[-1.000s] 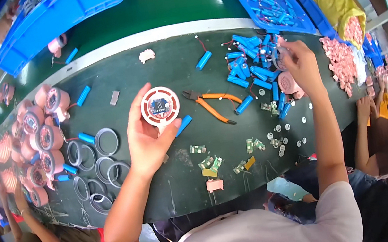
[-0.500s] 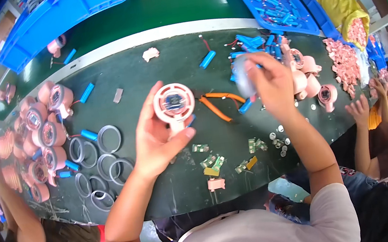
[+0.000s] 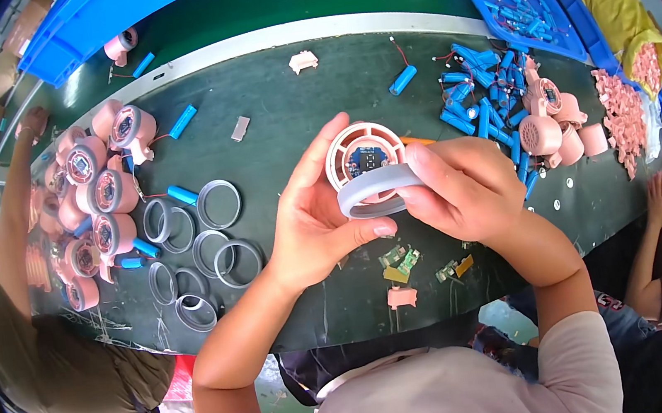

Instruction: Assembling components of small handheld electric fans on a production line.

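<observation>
The step in hand appears to be fitting a grey, smooth circular ring [image 3: 378,181] to a pale-pink, round plastic housing [image 3: 338,155] with a blue circuit board [image 3: 367,160] inside. The housing is held above the dark-green bench [image 3: 274,155], cupped in the left hand [image 3: 301,231], its fingers curled partway around it. The right hand [image 3: 471,192] pinches the ring's right side, fingers nearly closed, the ring tilted across the housing's lower face. The next move seems to call for levelling and centring it. Half a second earlier, the right hand was well apart from the housing; now both hands meet there, and the orange-handled pliers [image 3: 419,141] are mostly hidden.
</observation>
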{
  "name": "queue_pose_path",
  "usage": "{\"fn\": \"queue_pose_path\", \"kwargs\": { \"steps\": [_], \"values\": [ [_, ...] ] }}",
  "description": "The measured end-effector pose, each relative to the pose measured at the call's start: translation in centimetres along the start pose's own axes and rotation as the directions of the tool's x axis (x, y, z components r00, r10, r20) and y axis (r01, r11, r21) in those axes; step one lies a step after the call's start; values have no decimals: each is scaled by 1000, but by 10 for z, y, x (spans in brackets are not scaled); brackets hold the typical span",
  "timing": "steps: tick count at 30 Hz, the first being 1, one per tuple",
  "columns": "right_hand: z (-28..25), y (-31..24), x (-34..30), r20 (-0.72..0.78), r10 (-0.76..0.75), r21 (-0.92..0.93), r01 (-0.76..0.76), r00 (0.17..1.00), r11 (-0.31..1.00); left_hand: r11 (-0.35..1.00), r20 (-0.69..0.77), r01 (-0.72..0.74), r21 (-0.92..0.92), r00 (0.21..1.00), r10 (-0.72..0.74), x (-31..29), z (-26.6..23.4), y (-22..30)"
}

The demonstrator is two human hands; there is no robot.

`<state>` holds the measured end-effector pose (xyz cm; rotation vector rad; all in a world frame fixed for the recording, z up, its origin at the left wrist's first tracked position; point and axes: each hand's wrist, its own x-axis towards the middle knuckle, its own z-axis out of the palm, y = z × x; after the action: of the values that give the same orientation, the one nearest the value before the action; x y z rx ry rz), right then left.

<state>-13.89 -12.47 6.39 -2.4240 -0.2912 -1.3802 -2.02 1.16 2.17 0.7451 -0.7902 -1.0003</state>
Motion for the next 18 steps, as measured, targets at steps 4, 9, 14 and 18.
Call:
{"fn": "queue_pose_path", "kwargs": {
  "steps": [4, 9, 14, 18],
  "values": [
    [0, 3, 1, -34, -42, 7, 42, 999, 999, 1000, 13, -24, 2, 1000, 24, 1, 1, 0],
    [-6, 5, -2, 124, 317, 225, -338, 940, 914, 995, -64, -97, 13, 993, 98, -2, 2, -1],
    [-14, 3, -22, 223, 441, 361, -494, 869, 791, 984, -139, -177, 9, 974, 177, 0, 2, 3],
    [-6, 0, -31, 206, 448, 445, -491, 870, 749, 952, -135, -277, 127, 946, 293, -1, -1, 1]
  ]
}}
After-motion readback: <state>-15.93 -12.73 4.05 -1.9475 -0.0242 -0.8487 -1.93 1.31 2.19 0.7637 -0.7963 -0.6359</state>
